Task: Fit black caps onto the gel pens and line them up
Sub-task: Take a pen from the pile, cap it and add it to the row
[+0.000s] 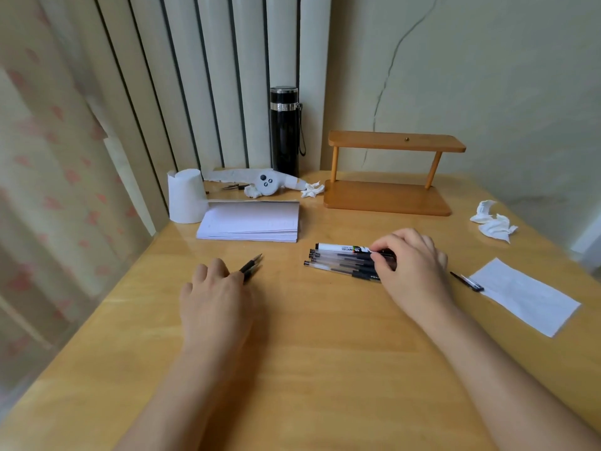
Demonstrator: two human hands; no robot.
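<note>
Several clear gel pens with black grips (341, 263) lie side by side on the wooden table (325, 353), tips hidden under my right hand (413, 271). A white pen with a coloured label (341, 248) lies at the far side of the row. My right hand rests on the pens' right ends, thumb and forefinger pinched around one of them. My left hand (214, 297) holds two uncapped pens (252, 265) whose pointed tips stick out to the upper right. A black pen or cap (466, 281) lies alone to the right.
A white paper sheet (527, 296) lies at the right. Crumpled tissue (492, 221), a wooden shelf (390, 174), a black flask (284, 131), a notebook (250, 221), a white cup (187, 196) and a white controller (268, 182) stand further back. A curtain hangs on the left.
</note>
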